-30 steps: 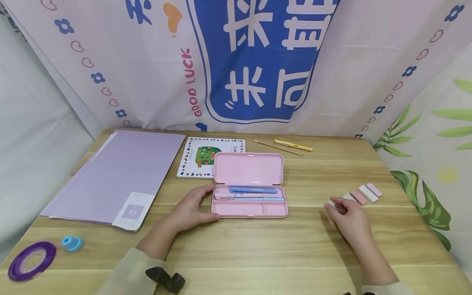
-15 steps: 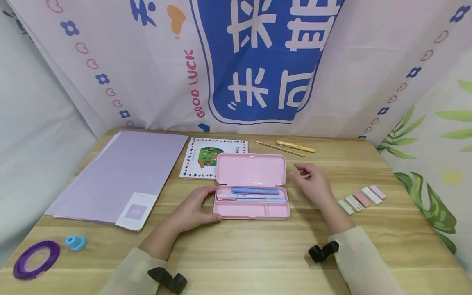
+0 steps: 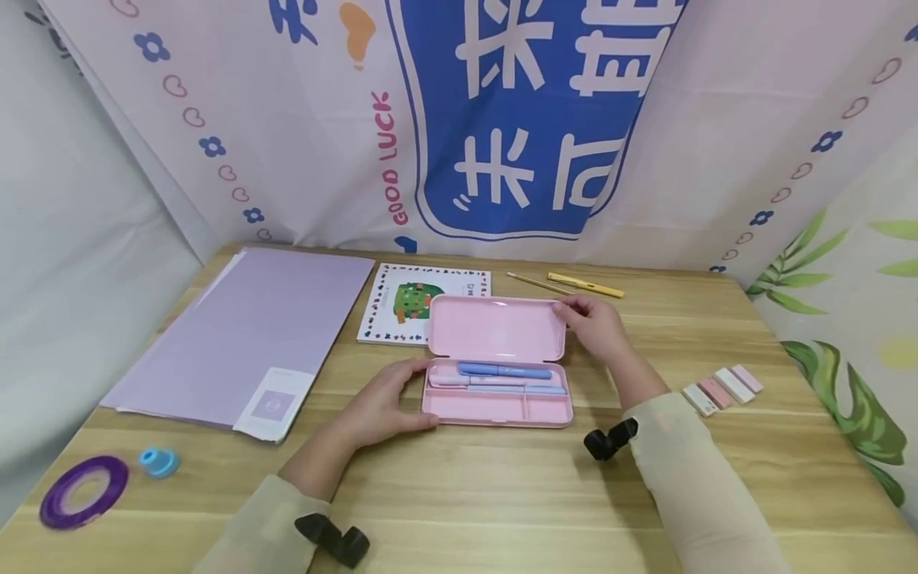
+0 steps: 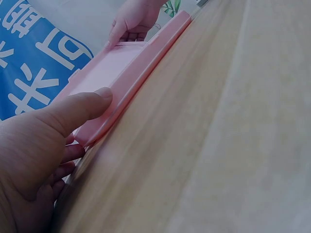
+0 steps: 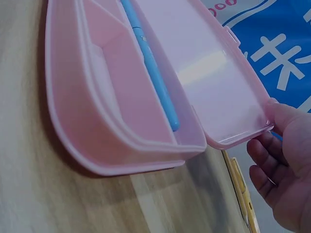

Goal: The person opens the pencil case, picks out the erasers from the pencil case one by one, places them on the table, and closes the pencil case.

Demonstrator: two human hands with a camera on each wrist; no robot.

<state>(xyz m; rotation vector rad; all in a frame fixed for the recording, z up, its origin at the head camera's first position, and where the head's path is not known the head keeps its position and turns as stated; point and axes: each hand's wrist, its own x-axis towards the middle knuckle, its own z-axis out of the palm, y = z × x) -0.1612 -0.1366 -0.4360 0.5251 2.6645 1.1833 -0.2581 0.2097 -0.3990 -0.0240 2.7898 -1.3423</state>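
Observation:
An open pink pencil case [image 3: 473, 408] sits mid-table, its lid [image 3: 496, 331] raised at the back. Several pens lie in its rear compartment, among them a blue pen [image 3: 505, 371]; the front compartments hold nothing visible. My left hand [image 3: 380, 406] holds the case's left end, thumb at the front corner and fingers round the back. In the left wrist view the thumb [image 4: 87, 109] lies against the pink wall. My right hand [image 3: 597, 327] pinches the lid's upper right corner; the right wrist view shows the thumb on the inside and fingers [image 5: 262, 160] curled behind.
Right of the case lie several small erasers [image 3: 723, 389], partly behind the right sleeve. Behind it are a booklet [image 3: 380, 307], a pencil [image 3: 538, 282] and a yellow pen [image 3: 586, 285]. At left are purple folders [image 3: 251, 335], a purple tape ring [image 3: 53, 510] and a blue cap-like piece [image 3: 159, 461].
My right hand has left the erasers, moved left and back, and taken hold of the lid's right corner. My left hand has stayed on the case. The head view has shifted slightly.

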